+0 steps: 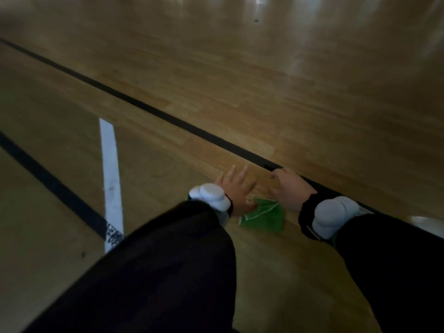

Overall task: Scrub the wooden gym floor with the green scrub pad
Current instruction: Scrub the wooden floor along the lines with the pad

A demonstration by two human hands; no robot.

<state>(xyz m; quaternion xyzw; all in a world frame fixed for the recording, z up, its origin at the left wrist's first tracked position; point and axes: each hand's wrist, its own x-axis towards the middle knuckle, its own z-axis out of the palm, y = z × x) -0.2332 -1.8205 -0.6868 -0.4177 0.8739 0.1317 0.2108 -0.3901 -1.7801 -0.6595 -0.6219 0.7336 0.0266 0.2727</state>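
Now the green scrub pad [263,216] lies flat on the wooden gym floor [264,97] beside the black line [149,108], between the left hand [236,188] and right hand [292,188], fingers spread and holding nothing; it looks thin, light and floppy, best pressed under a flat palm.

Long black court line [153,110] running diagonally from the upper left down toward the lower right. Second, wider black line [50,182] slanting across the lower left. White painted stripe [110,174] dropping almost straight down, crossing that wider black line near the bottom, paint there scuffed and patchy. Small dark speck [256,20] far off at the top. Bright glare streaks [295,58] at upper right.
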